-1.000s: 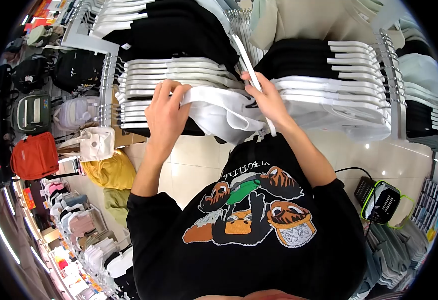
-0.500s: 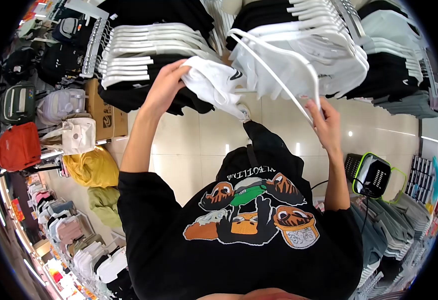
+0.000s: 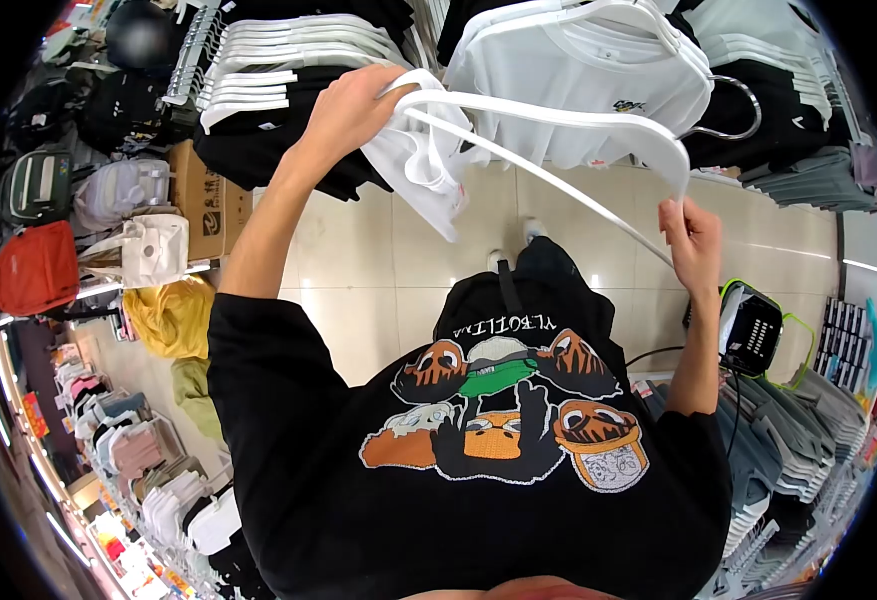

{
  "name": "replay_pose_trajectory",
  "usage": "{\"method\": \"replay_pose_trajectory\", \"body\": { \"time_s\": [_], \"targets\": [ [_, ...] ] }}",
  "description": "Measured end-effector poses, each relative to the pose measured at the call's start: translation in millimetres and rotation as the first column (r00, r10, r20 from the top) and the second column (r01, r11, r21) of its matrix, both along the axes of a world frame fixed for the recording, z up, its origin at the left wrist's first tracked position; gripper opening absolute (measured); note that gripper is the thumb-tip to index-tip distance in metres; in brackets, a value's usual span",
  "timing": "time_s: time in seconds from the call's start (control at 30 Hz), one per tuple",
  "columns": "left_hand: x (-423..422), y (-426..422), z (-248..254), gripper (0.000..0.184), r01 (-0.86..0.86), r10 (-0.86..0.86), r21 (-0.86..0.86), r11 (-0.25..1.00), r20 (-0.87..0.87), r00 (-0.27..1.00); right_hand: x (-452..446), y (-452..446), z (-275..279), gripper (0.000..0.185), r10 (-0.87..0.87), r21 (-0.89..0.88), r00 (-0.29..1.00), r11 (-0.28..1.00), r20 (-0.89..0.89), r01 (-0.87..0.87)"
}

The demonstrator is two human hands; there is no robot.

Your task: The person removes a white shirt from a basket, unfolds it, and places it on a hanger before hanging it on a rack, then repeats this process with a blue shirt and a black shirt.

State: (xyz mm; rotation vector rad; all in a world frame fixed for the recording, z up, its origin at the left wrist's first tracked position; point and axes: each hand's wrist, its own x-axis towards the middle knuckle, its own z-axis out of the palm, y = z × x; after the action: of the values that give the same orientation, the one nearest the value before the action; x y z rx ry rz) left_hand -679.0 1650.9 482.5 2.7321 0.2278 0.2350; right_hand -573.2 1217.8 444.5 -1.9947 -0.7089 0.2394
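Note:
My left hand (image 3: 356, 112) pinches a white T-shirt (image 3: 420, 172), whose bunched cloth hangs down from the fingers. In my right hand (image 3: 693, 245) is one end of a white hanger (image 3: 548, 112), with the fingers closed round it. The hanger's other end points left and overlaps the T-shirt's upper part. Whether that tip is inside the cloth I cannot tell. A metal hook (image 3: 756, 108) curves out beside the hanger's bent shoulder. Behind the hanger, another white T-shirt (image 3: 558, 65) with a small chest print hangs on the rack.
Black garments on white hangers (image 3: 298, 45) fill the rack at the upper left. Backpacks (image 3: 36, 265) and a cardboard box (image 3: 201, 200) stand at the left. On the right are a black and green basket (image 3: 753, 330) and grey clothes (image 3: 758, 430). Tiled floor (image 3: 348, 250) lies below my hands.
My right hand has moved right and slightly down. The hanger has turned flatter, and its far end has come left over the T-shirt. My left hand has risen with the cloth.

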Motion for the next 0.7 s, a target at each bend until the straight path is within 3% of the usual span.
{"method": "replay_pose_trajectory", "body": {
  "time_s": [0.1,0.17,0.27,0.4,0.43,0.47,0.53,0.6,0.67,0.7],
  "targets": [
    [-2,-12,13,0.027,0.048,-0.049,-0.006,0.999,-0.102,0.994,-2,8,10,0.035,0.036,-0.081,0.998,0.996,0.054,-0.032],
    [-1,-21,18,0.027,0.110,-0.096,0.088,0.990,-0.151,0.984,1,17,11,0.031,0.098,-0.146,0.991,0.986,0.093,-0.084],
    [7,-59,32,0.026,0.220,-0.189,0.172,0.960,-0.181,0.965,7,36,14,0.035,0.231,-0.107,0.954,0.971,0.190,-0.213],
    [36,-98,43,0.026,0.347,-0.338,0.107,0.932,-0.094,0.936,23,52,4,0.032,0.340,-0.110,0.924,0.939,0.176,-0.325],
    [46,-101,40,0.027,0.367,-0.368,0.059,0.929,0.015,0.930,26,53,-1,0.037,0.346,-0.109,0.927,0.937,0.143,-0.333],
    [52,-105,40,0.027,0.370,-0.371,0.060,0.927,0.015,0.928,28,52,-6,0.043,0.353,-0.108,0.930,0.933,0.107,-0.342],
    [66,-120,59,0.031,0.218,-0.294,-0.427,0.877,-0.118,0.949,31,48,-15,0.043,0.348,-0.055,0.934,0.937,0.083,-0.345],
    [73,-139,75,0.032,0.153,-0.250,-0.486,0.860,-0.140,0.958,34,41,-17,0.043,0.352,0.012,0.935,0.936,-0.045,-0.352],
    [78,-166,87,0.032,0.009,-0.158,-0.738,0.674,-0.132,0.979,41,34,-19,0.041,0.359,0.006,0.933,0.933,-0.005,-0.359],
    [83,-173,90,0.032,0.040,-0.216,-0.744,0.667,-0.142,0.966,42,30,-18,0.036,0.355,0.041,0.934,0.934,0.026,-0.356]
  ]
}}
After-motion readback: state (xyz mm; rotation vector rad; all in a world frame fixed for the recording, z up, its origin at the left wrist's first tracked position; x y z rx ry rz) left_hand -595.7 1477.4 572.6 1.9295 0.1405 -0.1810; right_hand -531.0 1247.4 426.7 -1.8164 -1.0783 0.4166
